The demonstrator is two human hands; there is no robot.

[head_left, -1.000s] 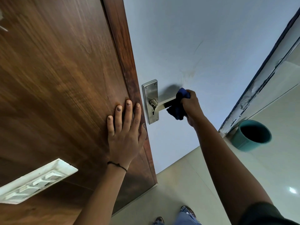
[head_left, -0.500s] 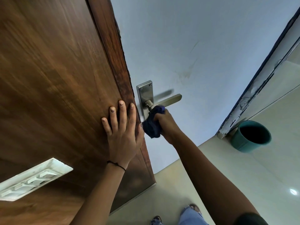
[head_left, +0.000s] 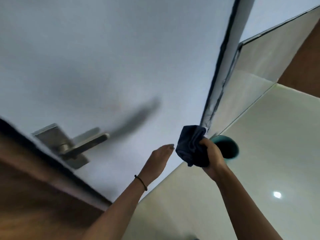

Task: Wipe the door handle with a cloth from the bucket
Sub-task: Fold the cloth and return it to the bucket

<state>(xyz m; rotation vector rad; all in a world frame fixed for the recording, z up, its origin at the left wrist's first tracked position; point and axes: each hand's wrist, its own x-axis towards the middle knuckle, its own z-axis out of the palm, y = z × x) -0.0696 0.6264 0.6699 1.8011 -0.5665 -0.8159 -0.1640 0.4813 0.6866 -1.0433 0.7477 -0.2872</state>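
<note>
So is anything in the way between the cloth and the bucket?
Nothing visible. The right hand holds the cloth right in front of the bucket. The left hand is off to the side, open.

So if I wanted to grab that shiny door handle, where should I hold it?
Probably the long flat lever, near its free end by the wall. It sticks out from the plate on the door with open space all round it, so come from the open side and wrap your fingers over it. The right hand holds the cloth; the left hand is empty.
</note>
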